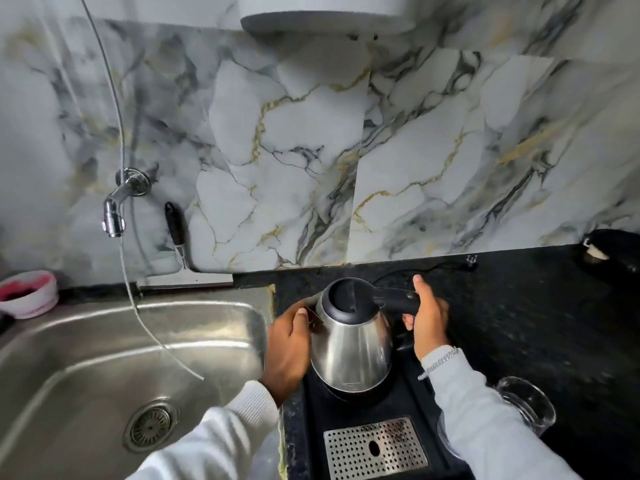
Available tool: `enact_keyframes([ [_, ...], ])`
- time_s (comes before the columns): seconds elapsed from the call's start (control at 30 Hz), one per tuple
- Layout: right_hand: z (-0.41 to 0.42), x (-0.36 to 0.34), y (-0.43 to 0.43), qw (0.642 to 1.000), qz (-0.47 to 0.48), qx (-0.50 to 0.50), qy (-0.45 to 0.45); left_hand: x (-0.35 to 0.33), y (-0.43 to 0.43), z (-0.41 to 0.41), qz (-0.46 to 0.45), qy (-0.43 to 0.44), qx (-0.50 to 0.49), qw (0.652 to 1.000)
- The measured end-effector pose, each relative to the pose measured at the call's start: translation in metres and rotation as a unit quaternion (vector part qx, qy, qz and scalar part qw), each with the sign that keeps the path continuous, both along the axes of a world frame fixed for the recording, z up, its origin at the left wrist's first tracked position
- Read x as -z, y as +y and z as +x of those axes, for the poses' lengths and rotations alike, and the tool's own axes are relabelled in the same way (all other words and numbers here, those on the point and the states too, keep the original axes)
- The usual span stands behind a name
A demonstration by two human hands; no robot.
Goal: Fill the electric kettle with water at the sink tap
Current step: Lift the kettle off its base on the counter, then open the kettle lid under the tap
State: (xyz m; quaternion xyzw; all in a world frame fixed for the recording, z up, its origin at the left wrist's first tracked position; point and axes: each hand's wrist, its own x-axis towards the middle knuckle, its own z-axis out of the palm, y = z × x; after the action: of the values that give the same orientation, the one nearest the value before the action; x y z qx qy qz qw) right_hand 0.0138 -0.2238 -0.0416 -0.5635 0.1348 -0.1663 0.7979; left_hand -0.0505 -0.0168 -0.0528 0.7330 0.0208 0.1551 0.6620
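Both hands point(289, 341) point(427, 323) grip the kettle point(351, 337) beside the sink point(104, 341)

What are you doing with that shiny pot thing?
A person has both hands on an electric kettle that sits on its black base on the dark counter. The right hand grips the black handle, and the left hand steadies the steel side. The lid is shut. The sink and tap wait to the left, with no water running.
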Motion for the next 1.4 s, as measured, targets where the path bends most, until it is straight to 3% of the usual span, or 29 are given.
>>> enact_keyframes([
  [0.2, 0.003, -0.04, 0.05, 0.999, 0.048, -0.001, -0.013, -0.044, 0.038, -0.002, -0.009, -0.036, -0.042, 0.998],
  [0.4, 0.007, -0.055, 0.12, 0.998, 0.045, -0.046, -0.01, -0.074, 0.096, -0.014, 0.085, -0.048, -0.16, 0.982],
  [0.63, 0.013, -0.051, 0.218, 0.996, 0.054, -0.076, -0.015, -0.088, 0.171, -0.023, 0.048, 0.002, -0.222, 0.974],
  [0.77, 0.022, -0.044, 0.269, 0.993, 0.061, -0.096, -0.011, -0.088, 0.199, -0.025, 0.148, -0.071, -0.222, 0.961],
  [0.93, 0.04, -0.023, 0.316, 0.993, -0.021, -0.115, 0.009, -0.069, 0.223, -0.014, 0.33, -0.045, -0.247, 0.91],
  [1.17, 0.043, -0.004, 0.355, 0.99, -0.037, -0.134, 0.035, -0.06, 0.231, 0.005, 0.26, -0.031, -0.295, 0.919],
  [1.4, 0.031, 0.014, 0.369, 0.986, -0.07, -0.136, 0.065, -0.069, 0.248, 0.009, 0.377, -0.076, -0.235, 0.892],
])
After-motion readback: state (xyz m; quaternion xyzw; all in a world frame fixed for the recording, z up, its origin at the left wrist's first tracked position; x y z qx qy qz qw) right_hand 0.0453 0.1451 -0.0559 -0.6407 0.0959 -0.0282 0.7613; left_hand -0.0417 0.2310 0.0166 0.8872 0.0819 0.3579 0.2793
